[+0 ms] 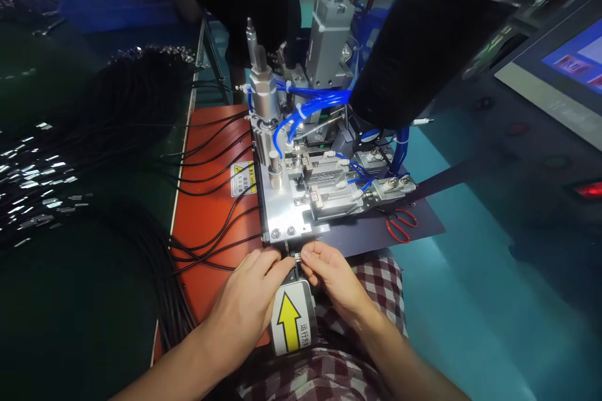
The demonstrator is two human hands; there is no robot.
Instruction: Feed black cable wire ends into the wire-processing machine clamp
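Note:
My left hand (254, 285) is closed at the near end of the machine's track, its thumb reaching toward a small shiny metal connector (297, 257). What its curled fingers hold is hidden. From the other side, my right hand (332, 270) pinches at that connector with thumb and forefinger. Just above both hands is the metal plate of a bench machine (282, 216). A white cover with a yellow arrow (289, 319) lies just below them. Several black cables (214, 241) run from the left to the track along the machine's edge.
An orange-red board (202, 213) lies left of the machine. Bundled black cables with shiny ends (42, 169) fill the far left. Red-handled scissors (402, 225) rest at right, below blue air tubes (324, 100). A screen (574, 62) stands at right. Someone in dark clothing (244, 0) is behind.

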